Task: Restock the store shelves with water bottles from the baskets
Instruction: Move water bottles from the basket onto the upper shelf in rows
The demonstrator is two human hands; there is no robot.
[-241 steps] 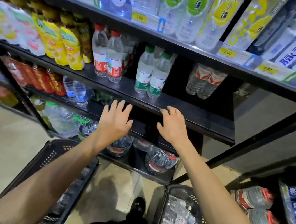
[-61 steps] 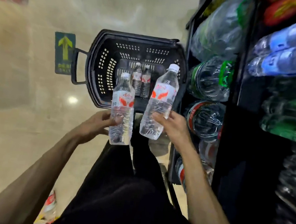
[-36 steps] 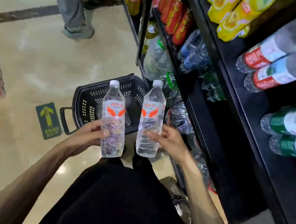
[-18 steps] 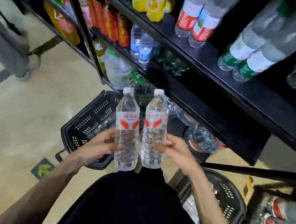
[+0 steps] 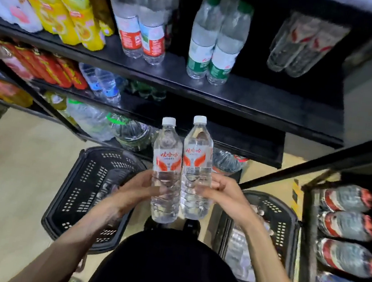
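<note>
Two hands busy: your left hand (image 5: 135, 191) grips left bottle (image 5: 167, 169) low on its body. Your right hand (image 5: 225, 195) grips right bottle (image 5: 197, 166), fingertips hidden behind it. Both bottles upright at frame centre, side by side, caps toward 12 o'clock. Left basket (image 5: 84, 186) on floor at 8 o'clock, contents too dark to tell. Right basket (image 5: 288, 216) at 4 o'clock, partly covered by your forearm, contents blurred. Shelf (image 5: 257, 98) at 12 o'clock, bottle tops there cut off.
</note>
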